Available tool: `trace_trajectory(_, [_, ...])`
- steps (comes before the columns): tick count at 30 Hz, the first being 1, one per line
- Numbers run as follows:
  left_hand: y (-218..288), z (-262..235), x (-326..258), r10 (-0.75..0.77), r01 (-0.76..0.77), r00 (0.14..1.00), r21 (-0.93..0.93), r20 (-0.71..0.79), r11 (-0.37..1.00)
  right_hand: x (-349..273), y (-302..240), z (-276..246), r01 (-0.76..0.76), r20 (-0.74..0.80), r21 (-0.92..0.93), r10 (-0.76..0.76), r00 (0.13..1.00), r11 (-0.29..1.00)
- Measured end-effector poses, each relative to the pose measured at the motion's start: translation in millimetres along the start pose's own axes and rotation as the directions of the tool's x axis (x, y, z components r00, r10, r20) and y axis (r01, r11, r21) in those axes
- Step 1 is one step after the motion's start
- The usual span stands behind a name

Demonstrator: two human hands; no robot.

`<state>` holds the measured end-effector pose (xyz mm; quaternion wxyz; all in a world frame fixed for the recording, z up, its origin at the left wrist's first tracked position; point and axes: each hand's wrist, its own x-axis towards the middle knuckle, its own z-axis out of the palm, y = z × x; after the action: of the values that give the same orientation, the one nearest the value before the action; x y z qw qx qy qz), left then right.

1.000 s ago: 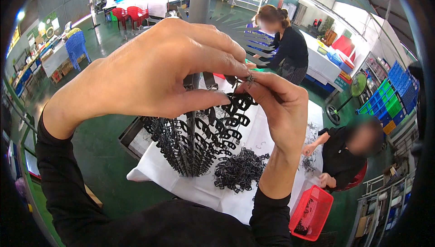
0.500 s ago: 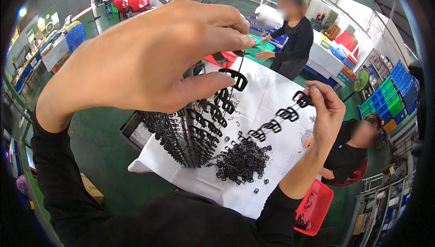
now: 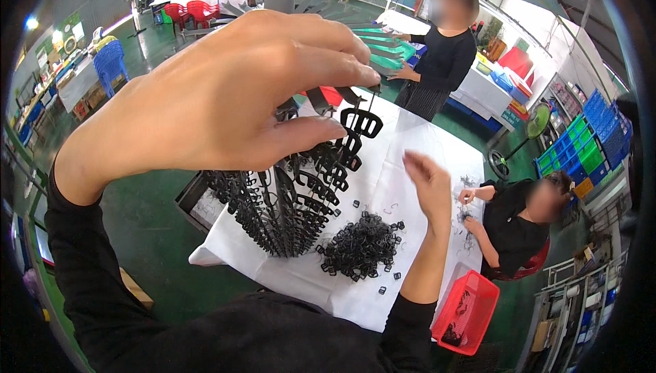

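Buckles (image 3: 362, 123) hang off a rack (image 3: 319, 101) by the left hand (image 3: 229, 103), thumb and forefinger well apart; right hand (image 3: 430, 185) looks bunched, can't tell if it's pinching anything. Bumping that rack might shake some onto the pile (image 3: 361, 246), imo.

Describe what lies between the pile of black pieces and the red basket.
In the head view, a loose black piece near the pile, then the right forearm above white cloth.

The left hand (image 3: 239, 92) hides some black buckles (image 3: 273, 212); both co-workers' faces (image 3: 452, 9) are blurred; dark bits (image 3: 454, 334) in the red basket (image 3: 486, 313) look indistinct.
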<state>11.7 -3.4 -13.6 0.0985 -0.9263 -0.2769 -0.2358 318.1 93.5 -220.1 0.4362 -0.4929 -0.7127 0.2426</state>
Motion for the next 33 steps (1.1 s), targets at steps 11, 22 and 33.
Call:
trace_trajectory(11, [1.9, -0.6, -8.6, 0.015, -0.014, 1.000, 0.016, -0.008, 1.000, 25.5, -176.5, 9.8, 0.253, 0.103, 0.477, -0.340, 0.935, 0.842])
trace_trajectory(22, [3.0, 4.8, -0.3, 0.014, -0.014, 1.000, -0.016, 0.008, 1.000, 9.9, -162.2, 7.6, 0.394, -0.174, 0.545, -0.359, 0.917, 0.741])
trace_trajectory(33, [-2.4, 1.8, 3.5, 0.038, -0.038, 0.999, 0.044, 0.000, 0.998, 12.1, -148.6, -0.2, 0.341, -0.044, 0.436, -0.358, 0.933, 0.833])
